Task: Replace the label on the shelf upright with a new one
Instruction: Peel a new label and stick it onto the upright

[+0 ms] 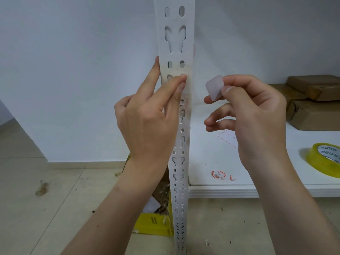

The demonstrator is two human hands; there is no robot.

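A white slotted shelf upright (175,43) runs from the top of the view down to the floor. My left hand (149,115) rests on it, index finger along its left edge and thumb tip pressed on its front face, where faint label remnants with red marks (185,103) show. My right hand (252,115) is just right of the upright, pinching a small pale, translucent piece of label (214,86) between thumb and index finger. The piece is clear of the upright.
A white shelf board (211,159) lies to the right with red-edged label scraps (218,174), a red-outlined sheet (227,138), a roll of yellow tape (323,161) and brown cardboard parcels (312,100). A yellow box (152,225) of debris stands on the tiled floor beside the upright.
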